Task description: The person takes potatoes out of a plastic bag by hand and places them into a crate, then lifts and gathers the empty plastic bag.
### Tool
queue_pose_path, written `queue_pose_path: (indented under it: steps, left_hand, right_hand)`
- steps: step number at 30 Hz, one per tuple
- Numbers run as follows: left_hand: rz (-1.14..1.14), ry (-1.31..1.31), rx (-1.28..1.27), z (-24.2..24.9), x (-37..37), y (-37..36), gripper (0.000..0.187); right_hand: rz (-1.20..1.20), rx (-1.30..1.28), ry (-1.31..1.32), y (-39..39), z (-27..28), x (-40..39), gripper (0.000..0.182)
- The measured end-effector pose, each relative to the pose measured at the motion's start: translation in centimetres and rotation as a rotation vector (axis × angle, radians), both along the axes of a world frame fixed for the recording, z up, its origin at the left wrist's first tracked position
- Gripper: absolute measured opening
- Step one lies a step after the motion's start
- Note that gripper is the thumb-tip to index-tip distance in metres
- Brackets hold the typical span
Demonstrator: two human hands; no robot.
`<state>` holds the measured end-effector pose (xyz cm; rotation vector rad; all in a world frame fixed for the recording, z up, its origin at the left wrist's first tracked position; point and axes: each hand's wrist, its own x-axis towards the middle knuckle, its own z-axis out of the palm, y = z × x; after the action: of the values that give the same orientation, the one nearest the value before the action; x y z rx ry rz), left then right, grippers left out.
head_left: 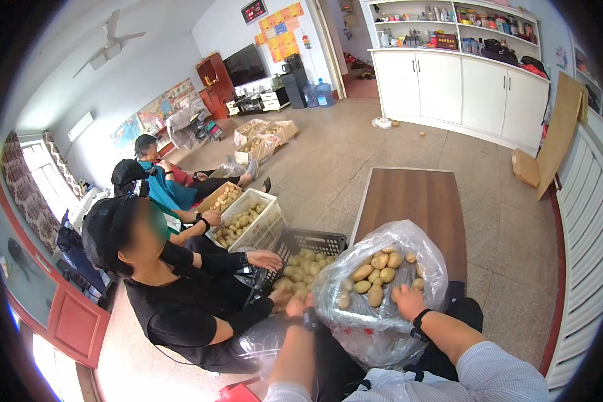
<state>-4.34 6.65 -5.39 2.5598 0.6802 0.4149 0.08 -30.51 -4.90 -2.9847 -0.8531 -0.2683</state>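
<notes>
A clear plastic bag [328, 295] stands open in front of me, with several potatoes [375, 296] in it. My right hand [409, 303], a dark band at its wrist, reaches into the bag's right side; its fingers curl down by the potatoes, and anything under them is hidden. Just left of the bag, my left hand [297, 307] is at the near end of a dark crate [318, 240] of potatoes; its fingers are blurred. A co-worker in black has one hand [265, 260] spread over this crate and another [281, 296] low at its near-left side.
A brown wooden tabletop [409, 201] lies beyond the bag. Left of it stand a white crate [268, 231] and a cardboard box [211, 199], both with potatoes. Two more people sit along the left. Farther back are boxes [266, 137] of potatoes and white cabinets [442, 87].
</notes>
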Motion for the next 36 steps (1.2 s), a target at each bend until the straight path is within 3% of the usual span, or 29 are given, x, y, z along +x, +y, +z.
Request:
queue_pose_path:
  steps: [8, 10, 14, 20, 23, 25, 26, 27, 29, 31, 32, 34, 36]
  left_hand:
    - [-0.059, 0.063, -0.021, 2.7, -0.4, -0.2, 0.06]
    - [-0.034, 0.137, -0.108, 4.1, -1.0, -0.9, 0.039]
    - [-0.003, 0.116, -0.12, 4.2, -1.3, -1.0, 0.041]
    - [0.098, 0.369, 0.028, -4.8, 1.9, 3.4, 0.047]
    - [0.047, 0.294, 0.056, -8.1, 3.1, 5.0, 0.051]
    - [-0.237, 0.095, 0.038, -9.6, 3.8, 5.4, 0.052]
    - [-0.237, 0.096, 0.039, -10.7, 4.4, 5.3, 0.052]
    - [-0.253, -0.148, -0.3, -12.5, 5.1, 5.1, 0.048]
    - [-0.262, -0.394, -0.638, -12.6, 5.4, 4.0, 0.044]
    - [-0.334, -0.21, -0.965, -7.9, 4.5, 1.4, 0.035]
    - [-0.353, -0.144, -1.071, -5.2, 4.0, 0.0, 0.032]
    - [0.086, -0.093, -1.785, -1.0, 3.6, -2.5, 0.035]
    - [0.005, -0.054, -1.816, -0.4, 3.4, -3.0, 0.039]
  right_hand:
    - [-0.017, 0.114, 0.14, -0.4, -1.3, -1.7, 0.029]
    - [0.001, 0.133, 0.171, -0.6, -1.4, -1.9, 0.029]
    - [-0.029, 0.221, 0.25, -0.8, -2.0, -2.0, 0.035]
    - [-0.098, 0.351, 0.464, -1.2, -1.7, -1.9, 0.048]
    - [-0.128, 0.438, 0.506, -1.1, -2.0, -1.3, 0.045]
    - [-0.141, 0.477, 0.508, -0.8, -2.7, -0.6, 0.042]
    - [-0.182, 0.519, 0.553, -0.4, -3.3, 0.0, 0.043]
    - [-0.224, 0.56, 0.597, -0.2, -3.7, 0.4, 0.045]
    - [-0.213, 0.598, 0.623, 0.7, -2.3, 0.5, 0.049]
    - [-0.203, 0.635, 0.65, 2.1, 0.0, 0.7, 0.053]
    - [-0.207, 0.656, 0.795, 2.9, 1.3, 0.9, 0.053]
    - [-0.213, 0.677, 0.942, 4.6, 1.3, 1.1, 0.052]
    - [-0.099, 0.875, 0.871, 6.8, -1.0, 1.9, 0.053]
